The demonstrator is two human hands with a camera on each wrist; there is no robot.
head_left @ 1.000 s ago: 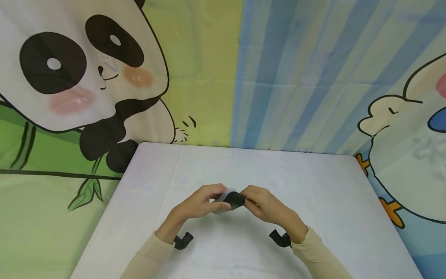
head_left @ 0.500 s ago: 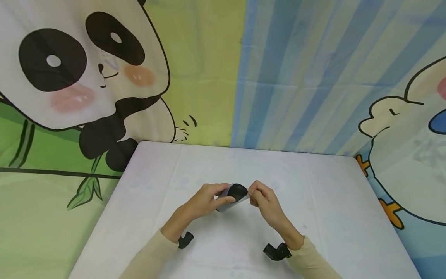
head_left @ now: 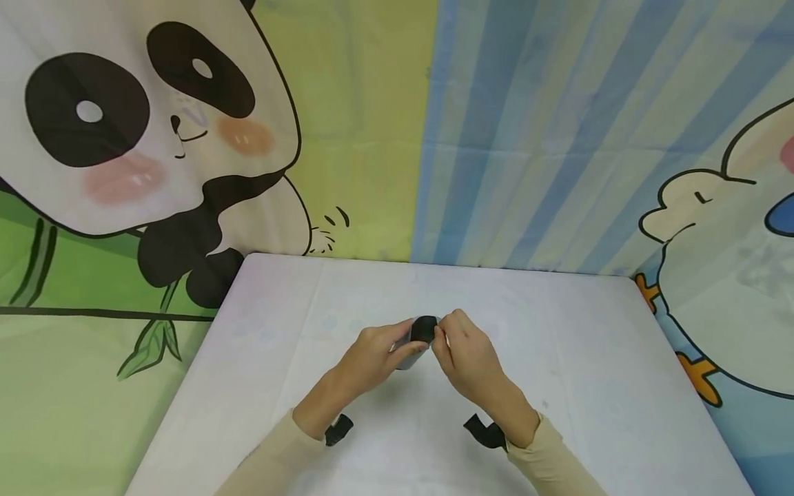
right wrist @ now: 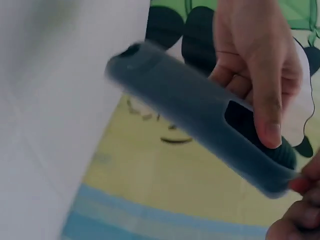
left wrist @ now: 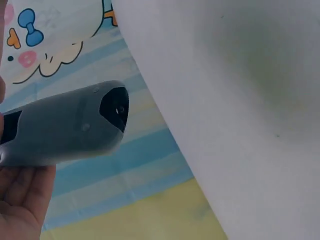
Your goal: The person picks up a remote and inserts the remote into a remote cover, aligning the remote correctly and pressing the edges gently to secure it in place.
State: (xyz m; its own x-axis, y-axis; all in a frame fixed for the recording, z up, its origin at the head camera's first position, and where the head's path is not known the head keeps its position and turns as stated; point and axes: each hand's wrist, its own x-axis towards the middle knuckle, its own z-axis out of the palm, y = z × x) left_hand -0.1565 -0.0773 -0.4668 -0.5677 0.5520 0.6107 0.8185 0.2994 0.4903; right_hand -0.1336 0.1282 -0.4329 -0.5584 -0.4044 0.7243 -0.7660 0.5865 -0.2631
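Over the middle of the table I hold a long translucent grey sleeve (left wrist: 65, 125) with a black object (head_left: 424, 328) inside it. Its black, ribbed end shows in a wide opening of the sleeve in the right wrist view. My left hand (head_left: 366, 362) grips the sleeve from the side, its thumb (right wrist: 272, 132) lying on the black part. The fingers of my right hand (head_left: 474, 358) pinch the sleeve's edge at that same end. At the opposite end, the left wrist view shows a small dark cutout (left wrist: 116, 109) with a hole. What kind of object it is I cannot tell.
A white-covered table (head_left: 279, 296) lies below the hands. Black wrist pieces sit at the left sleeve (head_left: 338, 430) and the right sleeve (head_left: 486, 432). Behind the table hangs a printed curtain (head_left: 347, 138) with a panda and blue stripes.
Both hands have lifted slightly away from me with the sleeve, whose black end now points more upward. The right fingers drew the sleeve edge out to the right, then came back close to the black end.
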